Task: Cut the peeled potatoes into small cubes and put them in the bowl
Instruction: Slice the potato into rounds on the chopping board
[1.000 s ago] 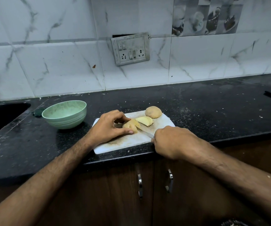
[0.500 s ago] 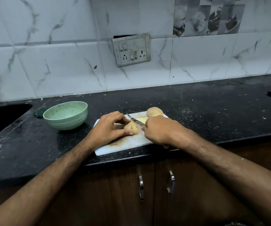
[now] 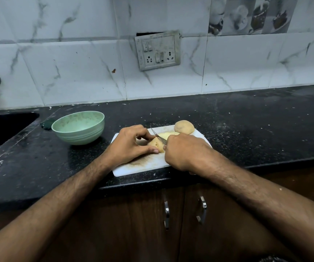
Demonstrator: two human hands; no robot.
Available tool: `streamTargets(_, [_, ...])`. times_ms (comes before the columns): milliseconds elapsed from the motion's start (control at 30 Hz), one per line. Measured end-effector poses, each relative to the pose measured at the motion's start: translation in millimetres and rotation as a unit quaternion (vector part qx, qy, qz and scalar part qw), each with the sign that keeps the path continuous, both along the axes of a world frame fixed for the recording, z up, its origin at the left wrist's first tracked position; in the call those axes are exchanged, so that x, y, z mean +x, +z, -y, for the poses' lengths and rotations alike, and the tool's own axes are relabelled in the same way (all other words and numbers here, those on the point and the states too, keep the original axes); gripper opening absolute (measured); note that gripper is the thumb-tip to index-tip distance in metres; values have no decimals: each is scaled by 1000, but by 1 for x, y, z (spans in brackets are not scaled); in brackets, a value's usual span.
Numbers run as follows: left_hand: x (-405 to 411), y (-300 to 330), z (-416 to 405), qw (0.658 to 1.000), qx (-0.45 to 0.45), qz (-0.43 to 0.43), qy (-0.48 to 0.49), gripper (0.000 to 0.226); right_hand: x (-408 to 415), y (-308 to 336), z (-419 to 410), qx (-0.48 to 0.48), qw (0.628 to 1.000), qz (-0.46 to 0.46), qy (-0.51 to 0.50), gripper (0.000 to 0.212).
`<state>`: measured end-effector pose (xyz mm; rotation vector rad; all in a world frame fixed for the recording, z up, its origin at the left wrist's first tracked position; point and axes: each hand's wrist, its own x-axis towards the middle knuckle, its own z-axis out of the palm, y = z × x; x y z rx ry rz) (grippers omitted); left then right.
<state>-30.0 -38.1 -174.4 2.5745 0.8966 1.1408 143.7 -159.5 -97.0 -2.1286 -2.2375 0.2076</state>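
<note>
Cutting board [image 3: 133,170] sits flush with the counter [image 3: 246,140] near edge; left hand [image 3: 127,146] grip pinches potato piece [image 3: 157,143], right hand [image 3: 185,151] grip wrapped on knife [image 3: 158,137] across it, whole potato [image 3: 184,126] far-right, bowl [image 3: 78,127] left with bare counter between.

Left hand [image 3: 128,146] pins potato piece [image 3: 157,143] on board [image 3: 133,170]; right hand [image 3: 185,151] holds knife [image 3: 158,137]. Bowl [image 3: 78,128] at 9 o'clock.

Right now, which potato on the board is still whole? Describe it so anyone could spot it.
On the black counter lies a white cutting board. At its far right corner sits the whole potato, round and uncut, beyond the sliced pieces and untouched by either hand.
</note>
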Motion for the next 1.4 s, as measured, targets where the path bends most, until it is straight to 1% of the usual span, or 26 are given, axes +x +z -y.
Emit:
streamTargets(133, [0,0,0,1000,6,-2,-3,41,-6,-9,-10,-9,1000,15,-1,30])
streamTargets(267, [1,1,2,1000,9,-6,-3,42,-12,-15,-24,-21,999,27,5,32])
streamTargets(400, [1,1,3,1000,10,-21,3,37,-12,-15,-26,-27,999,33,3,30])
streamTargets(467, [1,1,5,1000,5,-26,8,40,-11,-14,-24,-22,999,33,6,29])
streamTargets(500, [1,1,5,1000,0,-27,13,42,-11,-14,-23,-18,999,29,10,25])
streamTargets(567, [2,2,8,999,-8,-26,27,40,-9,-11,-20,-16,1000,21,11,7])
streamTargets(633, [5,2,11,999,-10,-29,41,32,-8,-7,-15,-20,1000,15,13,19])
streamTargets(700, [8,0,13,998,-2,-30,58,28,-8,-4,-11,-23,1000,12,16,25])
streamTargets(767, [9,0,14,997,-6,-29,72,28,-7,-5,-5,-28,999,4,16,22])
streamTargets(833, [9,0,14,996,-11,-29,78,29,-1,-11,3,-34,999,3,17,11])
streamTargets(867, [9,0,15,996,-11,-32,80,29,2,-15,8,-34,999,6,18,10])
streamTargets(933, [9,0,16,996,-13,-33,83,30,10,-21,16,-28,999,14,19,14])
streamTargets(1233, [10,1,18,994,-43,-12,95,31,22,-18,29,-23,999,26,23,13])
streamTargets(1333, [9,1,17,994,-44,-12,97,31,32,-15,27,-5,998,68,17,13])
streamTargets(1400, [8,2,16,995,-43,-17,92,31,42,-15,21,-3,997,80,5,18])
